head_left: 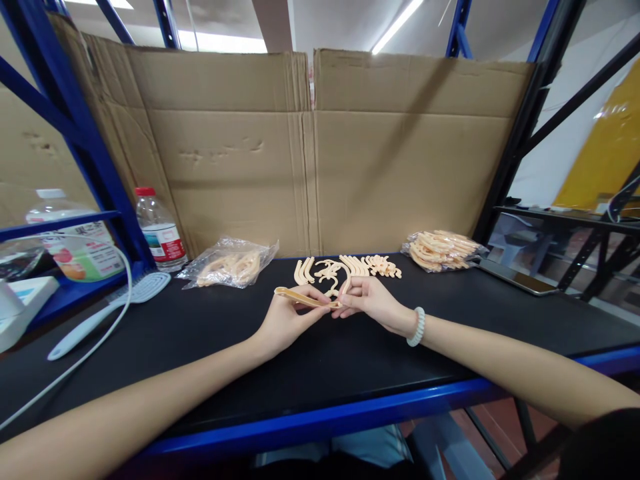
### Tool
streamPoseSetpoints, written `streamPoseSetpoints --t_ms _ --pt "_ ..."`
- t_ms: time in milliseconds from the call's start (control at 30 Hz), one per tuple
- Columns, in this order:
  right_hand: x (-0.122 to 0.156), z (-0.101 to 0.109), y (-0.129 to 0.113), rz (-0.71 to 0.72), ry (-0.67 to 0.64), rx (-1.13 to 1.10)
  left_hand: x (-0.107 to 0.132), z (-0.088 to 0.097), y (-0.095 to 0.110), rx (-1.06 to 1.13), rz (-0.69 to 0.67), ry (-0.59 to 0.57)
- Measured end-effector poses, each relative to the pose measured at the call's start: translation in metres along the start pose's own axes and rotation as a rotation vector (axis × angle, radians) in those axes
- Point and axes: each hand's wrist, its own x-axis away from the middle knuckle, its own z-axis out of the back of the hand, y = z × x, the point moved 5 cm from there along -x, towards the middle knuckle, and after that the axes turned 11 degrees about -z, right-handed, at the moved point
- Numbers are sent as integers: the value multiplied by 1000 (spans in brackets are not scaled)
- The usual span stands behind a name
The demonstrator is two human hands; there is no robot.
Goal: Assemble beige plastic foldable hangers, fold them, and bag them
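Note:
My left hand (286,321) pinches a flat, beige curved strip (300,297) that slants across its fingers. A second beige curved piece (347,279) rises from the fingertips of my right hand (373,303), which are closed on it. The near ends of both pieces come together between my fingertips; whether they are joined is hidden. Just beyond my hands lie several loose beige pieces: curved strips (304,271) on the left, a branching cluster (327,270) in the middle, a row of curved strips (356,265), and small wavy pieces (384,266) on the right.
Clear plastic bags of beige pieces lie at the left (233,265) and right (443,251) of the black tabletop (320,373). A hairbrush (120,307), a white cable (113,327) and a red-capped bottle (159,230) stand left. A phone-like slab (520,277) lies right. Cardboard (400,153) walls the back.

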Motion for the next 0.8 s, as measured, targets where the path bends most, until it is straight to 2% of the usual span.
streamPoseSetpoints --t_ms 333,800 --pt "-1 -1 3 82 70 36 2 -3 -3 67 64 -13" --pt "1 -4 -2 124 62 -4 2 0 -8 136 231 105"
